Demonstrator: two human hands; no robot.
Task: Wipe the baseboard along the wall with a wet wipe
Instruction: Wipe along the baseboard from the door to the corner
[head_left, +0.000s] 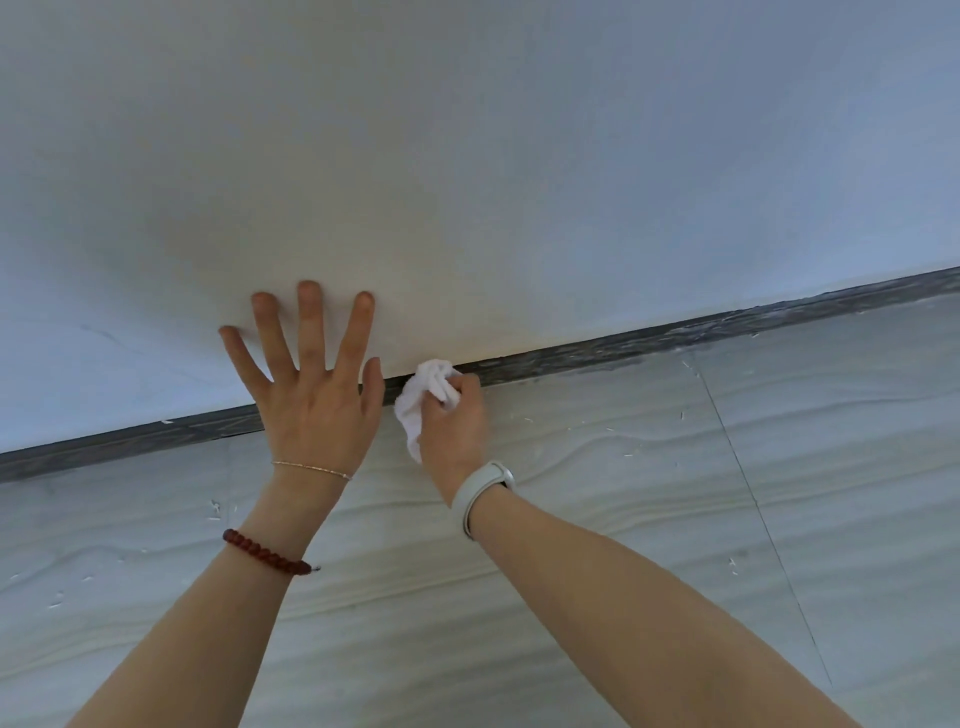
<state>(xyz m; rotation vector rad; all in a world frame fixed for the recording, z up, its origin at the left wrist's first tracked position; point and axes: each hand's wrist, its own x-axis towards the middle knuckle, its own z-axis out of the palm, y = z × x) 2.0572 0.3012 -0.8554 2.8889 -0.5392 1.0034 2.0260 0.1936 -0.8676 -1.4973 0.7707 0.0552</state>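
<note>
A dark grey baseboard (649, 343) runs slantwise across the view where the white wall (467, 156) meets the floor. My right hand (454, 421) grips a crumpled white wet wipe (423, 397) and presses it against the baseboard near the middle. My left hand (306, 374) lies flat on the wall with fingers spread, its palm covering a stretch of baseboard just left of the wipe. The baseboard to the right of the wipe looks streaked and pale in places.
The floor (623, 519) is pale grey tile with a wavy pattern and a dark grout line (753, 493) at the right. Small white flecks lie scattered on the tiles near the baseboard.
</note>
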